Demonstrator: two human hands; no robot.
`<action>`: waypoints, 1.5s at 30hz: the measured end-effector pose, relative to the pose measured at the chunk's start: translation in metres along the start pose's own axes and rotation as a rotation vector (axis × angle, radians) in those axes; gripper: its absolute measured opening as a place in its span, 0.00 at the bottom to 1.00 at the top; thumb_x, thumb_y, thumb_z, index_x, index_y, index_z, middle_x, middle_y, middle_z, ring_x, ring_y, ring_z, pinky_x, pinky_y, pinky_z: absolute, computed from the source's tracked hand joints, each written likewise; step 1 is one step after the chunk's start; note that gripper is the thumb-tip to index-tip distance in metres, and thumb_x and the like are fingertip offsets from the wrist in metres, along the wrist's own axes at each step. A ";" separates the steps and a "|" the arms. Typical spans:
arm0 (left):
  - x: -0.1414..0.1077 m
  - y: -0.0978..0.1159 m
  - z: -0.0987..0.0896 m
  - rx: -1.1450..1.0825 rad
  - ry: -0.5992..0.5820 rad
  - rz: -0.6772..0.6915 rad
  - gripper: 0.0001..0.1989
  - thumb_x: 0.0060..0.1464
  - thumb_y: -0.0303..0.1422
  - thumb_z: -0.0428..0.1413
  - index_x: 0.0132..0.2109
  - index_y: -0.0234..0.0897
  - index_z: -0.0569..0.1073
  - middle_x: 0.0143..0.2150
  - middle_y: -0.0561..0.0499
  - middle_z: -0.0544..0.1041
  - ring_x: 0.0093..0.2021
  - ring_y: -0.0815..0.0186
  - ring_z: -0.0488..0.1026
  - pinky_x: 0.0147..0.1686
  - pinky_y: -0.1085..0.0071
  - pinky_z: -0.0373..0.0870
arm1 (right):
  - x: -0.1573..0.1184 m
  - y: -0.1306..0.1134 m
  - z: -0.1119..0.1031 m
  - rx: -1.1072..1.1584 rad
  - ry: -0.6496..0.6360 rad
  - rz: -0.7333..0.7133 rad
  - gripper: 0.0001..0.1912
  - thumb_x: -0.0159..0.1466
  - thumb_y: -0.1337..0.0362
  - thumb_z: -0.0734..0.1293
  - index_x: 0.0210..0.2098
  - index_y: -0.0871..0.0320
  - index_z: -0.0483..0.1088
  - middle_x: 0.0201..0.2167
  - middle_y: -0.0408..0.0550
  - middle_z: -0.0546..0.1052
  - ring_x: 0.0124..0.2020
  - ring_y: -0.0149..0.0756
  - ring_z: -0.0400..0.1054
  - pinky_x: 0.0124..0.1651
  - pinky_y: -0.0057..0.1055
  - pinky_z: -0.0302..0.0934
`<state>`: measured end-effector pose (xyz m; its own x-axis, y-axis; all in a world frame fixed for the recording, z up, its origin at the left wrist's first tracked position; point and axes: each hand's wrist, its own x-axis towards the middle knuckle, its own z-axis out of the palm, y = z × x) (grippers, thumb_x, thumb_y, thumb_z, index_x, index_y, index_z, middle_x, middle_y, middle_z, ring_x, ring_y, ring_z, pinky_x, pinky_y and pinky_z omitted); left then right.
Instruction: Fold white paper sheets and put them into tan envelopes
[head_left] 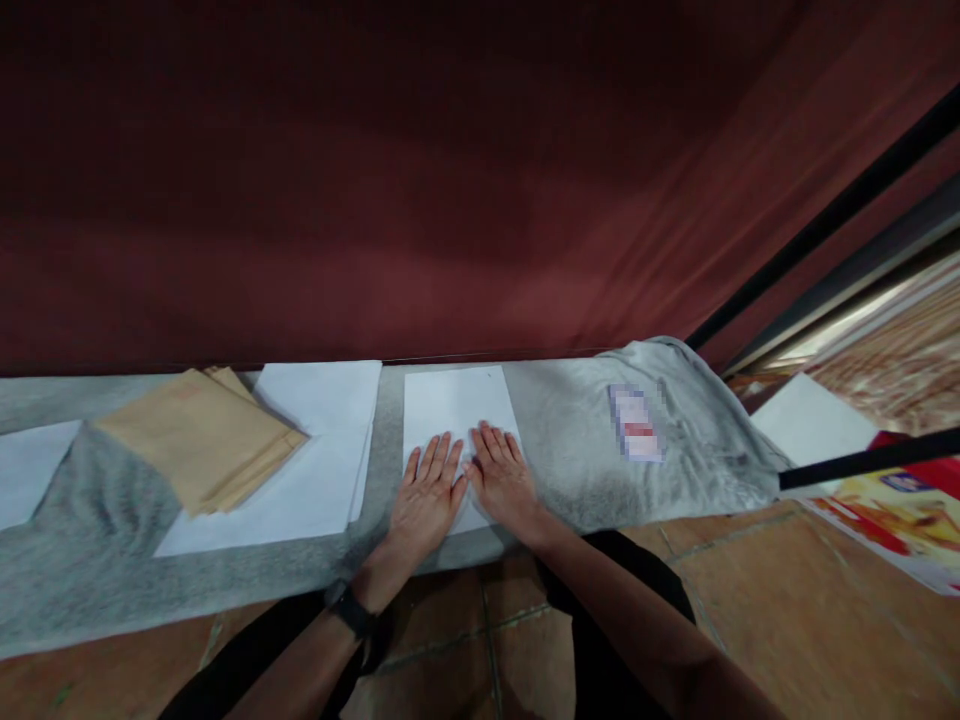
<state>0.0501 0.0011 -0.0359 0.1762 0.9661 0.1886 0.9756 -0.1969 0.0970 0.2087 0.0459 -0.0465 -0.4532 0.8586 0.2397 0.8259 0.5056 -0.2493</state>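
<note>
A white sheet of paper (pixel 454 400) lies flat on the grey cloth in front of me. My left hand (pixel 429 495) rests palm down on its lower left part, fingers stretched out. Beside it, my right hand (pixel 501 478) presses flat on the lower right part, with the thumbs close together between them. Both hands cover much of the sheet's lower half. To the left lie larger white sheets (pixel 322 490), partly under several brown paper envelopes (pixel 206 430).
The grey cloth (pixel 562 430) covers a long narrow surface against a dark red fabric wall (pixel 450 200). A blurred printed item (pixel 636 424) lies at right. Another white sheet (pixel 34 470) is far left. Black bars (pixel 840 210), a colourful package (pixel 907 520) and tiled floor (pixel 757 600) are at right.
</note>
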 end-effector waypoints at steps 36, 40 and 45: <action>0.006 -0.044 -0.002 -0.057 0.058 -0.292 0.34 0.67 0.43 0.42 0.68 0.18 0.62 0.72 0.26 0.58 0.72 0.42 0.57 0.67 0.47 0.58 | 0.005 0.049 -0.016 -0.098 0.027 0.213 0.32 0.75 0.53 0.55 0.71 0.68 0.56 0.72 0.61 0.58 0.72 0.53 0.54 0.72 0.50 0.46; 0.018 -0.019 -0.001 -0.062 0.063 -0.157 0.30 0.69 0.40 0.41 0.72 0.31 0.60 0.75 0.38 0.54 0.75 0.47 0.48 0.71 0.44 0.48 | 0.014 0.038 -0.012 -0.057 0.015 0.103 0.29 0.76 0.56 0.53 0.72 0.63 0.54 0.73 0.56 0.55 0.73 0.48 0.51 0.73 0.49 0.43; 0.027 -0.004 0.009 -0.027 -0.048 -0.150 0.30 0.69 0.42 0.42 0.72 0.34 0.60 0.74 0.39 0.57 0.75 0.48 0.51 0.71 0.42 0.45 | 0.022 0.027 -0.003 -0.026 -0.025 0.049 0.27 0.76 0.55 0.54 0.71 0.57 0.57 0.73 0.54 0.57 0.72 0.47 0.53 0.72 0.50 0.46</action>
<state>0.0518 0.0296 -0.0402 0.0357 0.9918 0.1227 0.9877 -0.0537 0.1470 0.2224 0.0781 -0.0449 -0.4200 0.8844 0.2038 0.8558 0.4606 -0.2353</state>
